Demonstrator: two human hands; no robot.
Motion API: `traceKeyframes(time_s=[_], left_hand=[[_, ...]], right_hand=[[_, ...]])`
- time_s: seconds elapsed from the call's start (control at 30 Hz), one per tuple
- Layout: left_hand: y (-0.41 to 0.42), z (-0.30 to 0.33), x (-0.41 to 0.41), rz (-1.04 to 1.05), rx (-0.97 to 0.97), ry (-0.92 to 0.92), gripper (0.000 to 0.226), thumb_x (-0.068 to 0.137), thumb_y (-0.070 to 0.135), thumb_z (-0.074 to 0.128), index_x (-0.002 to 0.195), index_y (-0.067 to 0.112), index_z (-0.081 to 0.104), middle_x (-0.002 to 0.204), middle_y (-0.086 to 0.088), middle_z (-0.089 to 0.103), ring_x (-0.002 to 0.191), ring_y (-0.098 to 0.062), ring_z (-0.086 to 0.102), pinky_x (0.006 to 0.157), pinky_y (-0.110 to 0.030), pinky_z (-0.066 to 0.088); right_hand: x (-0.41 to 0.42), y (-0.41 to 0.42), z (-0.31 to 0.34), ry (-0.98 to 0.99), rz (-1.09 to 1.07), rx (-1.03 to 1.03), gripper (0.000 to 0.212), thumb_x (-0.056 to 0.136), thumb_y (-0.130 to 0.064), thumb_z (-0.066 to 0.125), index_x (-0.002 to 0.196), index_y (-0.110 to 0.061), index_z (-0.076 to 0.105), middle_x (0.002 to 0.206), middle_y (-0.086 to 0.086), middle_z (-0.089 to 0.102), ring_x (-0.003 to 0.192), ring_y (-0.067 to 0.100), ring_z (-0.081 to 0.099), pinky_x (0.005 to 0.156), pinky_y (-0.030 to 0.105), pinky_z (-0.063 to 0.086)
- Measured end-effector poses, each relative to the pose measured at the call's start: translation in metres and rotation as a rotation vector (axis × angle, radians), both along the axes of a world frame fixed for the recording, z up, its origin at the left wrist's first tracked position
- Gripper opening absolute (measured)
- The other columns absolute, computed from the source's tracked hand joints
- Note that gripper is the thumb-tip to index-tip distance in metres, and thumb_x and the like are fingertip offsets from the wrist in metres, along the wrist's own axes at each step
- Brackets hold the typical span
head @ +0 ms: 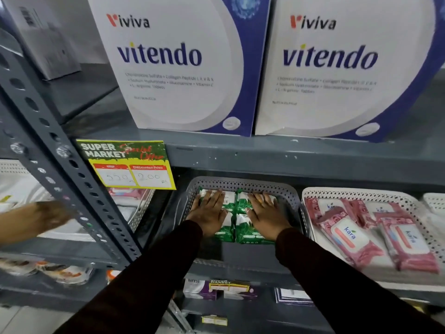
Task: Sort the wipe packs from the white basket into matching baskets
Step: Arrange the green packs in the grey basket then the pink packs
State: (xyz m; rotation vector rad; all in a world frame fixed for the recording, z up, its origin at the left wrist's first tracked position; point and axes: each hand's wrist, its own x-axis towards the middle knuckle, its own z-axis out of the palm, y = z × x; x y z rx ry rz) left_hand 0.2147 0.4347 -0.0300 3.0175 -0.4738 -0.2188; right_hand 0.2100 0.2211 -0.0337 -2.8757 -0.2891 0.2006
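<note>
A grey perforated basket (pixel 243 184) on the middle shelf holds several green-and-white wipe packs (pixel 248 231) in two rows. My left hand (pixel 209 212) lies flat, palm down, on the left row. On the right row my right hand (pixel 267 213) rests the same way, fingers spread. Neither hand grips a pack. To the right, a white perforated basket (pixel 361 192) holds several pink wipe packs (pixel 349 237) lying loosely.
Two large white-and-blue boxes (pixel 183 63) stand on the shelf above. A yellow price sign (pixel 130 165) hangs on the shelf edge. A grey slotted upright (pixel 62 169) stands at left, with another person's hand (pixel 45 215) behind it. Small boxes (pixel 199 289) sit on the shelf below.
</note>
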Motion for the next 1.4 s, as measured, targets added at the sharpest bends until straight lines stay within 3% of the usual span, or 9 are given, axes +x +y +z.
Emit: traceKeyframes(time_s=[0.47, 0.6, 0.73, 0.83, 0.93, 1.0, 1.13, 1.23, 1.4], left_hand=[[-0.015, 0.009, 0.002, 0.037, 0.148, 0.021, 0.06, 0.103, 0.039, 0.026, 0.153, 0.011, 0.007, 0.162, -0.005, 0.004, 0.147, -0.028, 0.003, 0.118, -0.042, 0.005], [-0.081, 0.045, -0.018, 0.026, -0.21, -0.106, 0.046, 0.1, 0.02, 0.044, 0.145, 0.009, 0.037, 0.148, -0.017, 0.041, 0.136, -0.03, 0.038, 0.111, -0.035, 0.029], [-0.188, 0.069, -0.06, 0.048, -0.843, -0.1, 0.026, 0.091, -0.001, 0.057, 0.109, 0.011, 0.071, 0.1, -0.009, 0.072, 0.083, -0.011, 0.068, 0.078, -0.02, 0.05], [-0.254, 0.066, -0.068, -0.003, -0.897, 0.045, 0.02, 0.09, 0.008, 0.061, 0.1, 0.018, 0.075, 0.092, -0.001, 0.069, 0.075, 0.005, 0.064, 0.076, -0.013, 0.048], [-0.286, 0.055, -0.062, -0.104, -0.489, -0.061, 0.033, 0.094, -0.001, 0.037, 0.124, -0.009, 0.049, 0.102, -0.029, 0.066, 0.092, -0.04, 0.068, 0.077, -0.039, 0.056], [-0.29, 0.061, -0.068, -0.17, -0.123, -0.02, 0.041, 0.102, 0.005, 0.029, 0.141, -0.007, 0.03, 0.126, -0.028, 0.055, 0.114, -0.038, 0.058, 0.093, -0.041, 0.046], [-0.293, 0.05, -0.075, -0.224, 0.002, -0.068, 0.04, 0.097, 0.002, 0.046, 0.136, -0.005, 0.04, 0.111, -0.022, 0.064, 0.096, -0.031, 0.065, 0.073, -0.033, 0.048], [-0.292, 0.038, -0.082, -0.261, 0.062, 0.068, 0.009, 0.083, 0.0, 0.065, 0.09, -0.004, 0.069, 0.085, -0.017, 0.071, 0.082, -0.028, 0.068, 0.068, -0.029, 0.05], [-0.31, 0.018, -0.092, -0.044, -0.167, 0.05, 0.038, 0.091, 0.001, 0.047, 0.129, 0.001, 0.05, 0.129, -0.016, 0.055, 0.11, -0.027, 0.055, 0.083, -0.028, 0.045]], right_hand=[[-0.016, 0.004, 0.014, -0.036, 0.028, 0.117, 0.057, 0.104, -0.035, 0.027, 0.157, -0.02, 0.014, 0.165, 0.004, 0.014, 0.153, 0.025, 0.007, 0.122, 0.05, 0.002], [-0.084, -0.055, 0.043, -0.34, -0.262, 0.884, 0.036, 0.097, -0.005, 0.051, 0.131, -0.011, 0.06, 0.124, 0.001, 0.068, 0.108, 0.004, 0.063, 0.098, 0.017, 0.044], [-0.143, -0.149, 0.048, -0.192, -0.873, 1.631, 0.027, 0.09, 0.01, 0.048, 0.092, -0.004, 0.071, 0.084, 0.002, 0.065, 0.074, 0.018, 0.063, 0.063, 0.021, 0.05], [-0.166, -0.19, 0.073, 0.064, -0.974, 1.936, 0.038, 0.087, 0.002, 0.041, 0.057, -0.003, 0.063, 0.061, 0.016, 0.052, 0.047, 0.025, 0.05, 0.046, 0.028, 0.038], [-0.161, -0.205, 0.083, 0.194, -1.056, 1.926, 0.024, 0.093, -0.005, 0.041, 0.074, -0.001, 0.055, 0.06, 0.015, 0.047, 0.05, 0.026, 0.042, 0.047, 0.029, 0.03], [-0.153, -0.209, 0.078, 0.322, -1.034, 1.878, 0.016, 0.091, -0.007, 0.047, 0.082, 0.004, 0.055, 0.067, 0.018, 0.053, 0.054, 0.026, 0.046, 0.045, 0.027, 0.034], [-0.138, -0.228, 0.064, 0.416, -0.923, 1.587, 0.024, 0.096, -0.008, 0.048, 0.113, -0.002, 0.063, 0.098, 0.013, 0.067, 0.086, 0.027, 0.062, 0.066, 0.033, 0.047], [-0.131, -0.242, 0.056, 0.422, -0.747, 1.247, 0.034, 0.096, -0.012, 0.046, 0.126, -0.014, 0.062, 0.094, 0.007, 0.06, 0.088, 0.02, 0.054, 0.078, 0.036, 0.051], [-0.124, -0.253, 0.034, 0.282, -0.287, 0.597, 0.047, 0.099, -0.017, 0.038, 0.14, -0.036, 0.05, 0.155, -0.015, 0.034, 0.137, 0.006, 0.035, 0.122, 0.048, 0.013]])
